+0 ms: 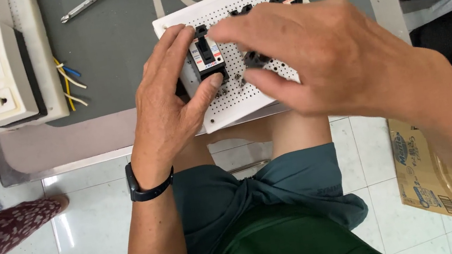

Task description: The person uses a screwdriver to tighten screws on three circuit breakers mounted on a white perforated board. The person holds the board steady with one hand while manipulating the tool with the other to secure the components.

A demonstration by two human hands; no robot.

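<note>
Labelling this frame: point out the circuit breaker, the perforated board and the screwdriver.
circuit breaker [208,57]: head view, on its black and white front face.
perforated board [244,92]: head view, on bare white holes near the lower edge.
screwdriver [88,3]: head view, on the metal shaft.

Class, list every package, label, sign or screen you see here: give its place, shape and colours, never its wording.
Cardboard box: lower right on the floor, brown, with blue and red print.
Label on the breaker: between both hands on the white perforated board, small, white with red and blue patches.
No signs or screens.
</note>
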